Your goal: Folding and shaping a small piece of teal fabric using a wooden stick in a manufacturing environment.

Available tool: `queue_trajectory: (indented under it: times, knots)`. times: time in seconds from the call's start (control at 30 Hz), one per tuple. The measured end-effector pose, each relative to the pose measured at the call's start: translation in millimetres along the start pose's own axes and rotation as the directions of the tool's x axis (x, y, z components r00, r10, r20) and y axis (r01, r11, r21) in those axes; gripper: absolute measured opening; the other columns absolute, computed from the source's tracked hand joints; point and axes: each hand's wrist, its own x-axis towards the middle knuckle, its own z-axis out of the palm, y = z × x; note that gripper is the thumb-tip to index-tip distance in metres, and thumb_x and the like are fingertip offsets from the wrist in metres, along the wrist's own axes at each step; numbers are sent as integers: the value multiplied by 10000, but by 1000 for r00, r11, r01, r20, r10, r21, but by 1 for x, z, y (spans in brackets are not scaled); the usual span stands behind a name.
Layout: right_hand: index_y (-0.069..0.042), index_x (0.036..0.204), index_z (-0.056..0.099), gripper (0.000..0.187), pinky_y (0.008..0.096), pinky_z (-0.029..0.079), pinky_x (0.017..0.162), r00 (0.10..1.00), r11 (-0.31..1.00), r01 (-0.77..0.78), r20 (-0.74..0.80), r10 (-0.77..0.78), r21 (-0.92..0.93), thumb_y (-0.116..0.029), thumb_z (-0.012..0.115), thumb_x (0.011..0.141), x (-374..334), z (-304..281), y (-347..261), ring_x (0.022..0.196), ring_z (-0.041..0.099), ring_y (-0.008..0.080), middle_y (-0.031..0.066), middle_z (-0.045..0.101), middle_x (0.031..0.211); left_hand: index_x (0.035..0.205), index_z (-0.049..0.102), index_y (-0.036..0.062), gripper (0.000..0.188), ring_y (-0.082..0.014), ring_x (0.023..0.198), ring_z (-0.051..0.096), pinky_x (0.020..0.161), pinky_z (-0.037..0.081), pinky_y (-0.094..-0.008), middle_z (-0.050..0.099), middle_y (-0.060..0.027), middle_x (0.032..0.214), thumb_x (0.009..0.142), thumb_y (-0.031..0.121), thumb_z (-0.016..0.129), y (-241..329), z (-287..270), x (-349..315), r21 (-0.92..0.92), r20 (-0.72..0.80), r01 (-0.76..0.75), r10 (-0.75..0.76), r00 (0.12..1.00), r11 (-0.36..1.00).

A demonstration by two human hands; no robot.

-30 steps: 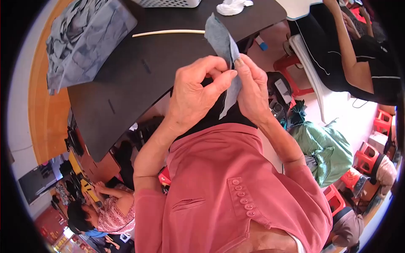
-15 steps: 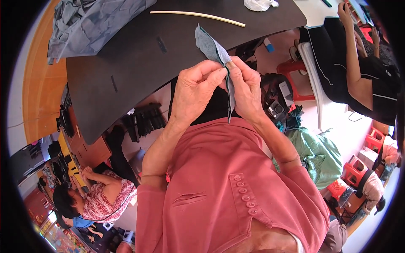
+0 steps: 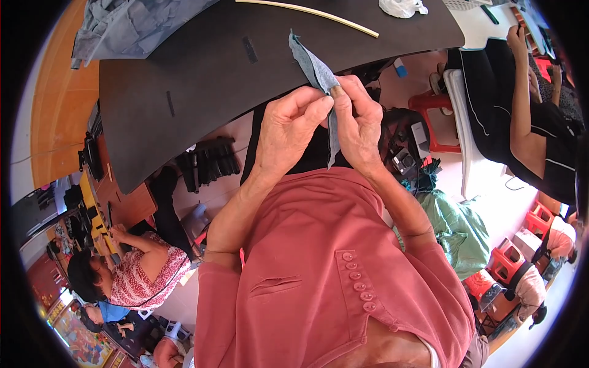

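Note:
Between my two hands is a narrow piece of grey-blue fabric, folded lengthwise, with a darker edge showing along one side. Its pointed upper end sticks out toward the table, and its lower tail hangs beside my right palm. My left hand pinches the fabric's edge between thumb and forefinger. Right against it, my right hand grips the same piece, thumb pressed on top. Both hands are held up in front of my body, just off the table's near edge. The fingertips under the fabric are hidden.
The dark table carries a pale thin strip, a crumpled white plastic bag and a heap of grey fabric. A red stool and a green bundle stand right. Other people sit on both sides.
The view has shifted slightly, so the table's items sit higher and further right. The fabric has turned a little in my fingers; both hands keep their pinch on it.

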Motion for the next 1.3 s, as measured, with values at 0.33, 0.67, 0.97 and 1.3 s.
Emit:
queue_trajectory:
  times: [0.33, 0.67, 0.97, 1.3]
  knots:
    - [50, 1006, 603, 169, 264, 414, 663, 1000, 1000, -18, -4, 18, -21, -25, 504, 893, 3, 3, 5, 723, 498, 148, 78, 539, 789, 795, 604, -8, 149, -12, 555, 410, 495, 331, -192, 529, 34, 607, 869, 117, 570, -4, -1, 4, 83, -43, -9, 13, 999, 996]
    - [35, 1000, 599, 154, 254, 421, 640, 992, 990, -127, -12, 128, 69, -38, 521, 889, 2, 3, -3, 714, 511, 136, 74, 543, 787, 785, 601, -1, 143, -8, 554, 406, 497, 318, -184, 556, 34, 627, 869, 108, 562, -8, -1, 4, -84, -43, -7, 4, 999, 996]
    - [17, 919, 582, 161, 241, 438, 602, 995, 985, 94, 55, -87, -142, -98, 647, 826, 1, -17, -4, 663, 513, 72, 33, 575, 762, 809, 588, 4, 137, -24, 560, 434, 503, 347, -200, 576, 13, 636, 888, 110, 551, -6, 1, 0, 145, -67, -109, 119, 991, 984]
    - [-13, 863, 604, 126, 186, 410, 591, 844, 782, -487, 442, 305, 389, -128, 654, 858, 9, -28, 13, 642, 501, 32, -16, 596, 747, 803, 574, 4, 91, -52, 547, 480, 499, 375, -225, 548, -9, 595, 862, 63, 538, 12, -7, -2, 257, 71, -73, 56, 996, 964]
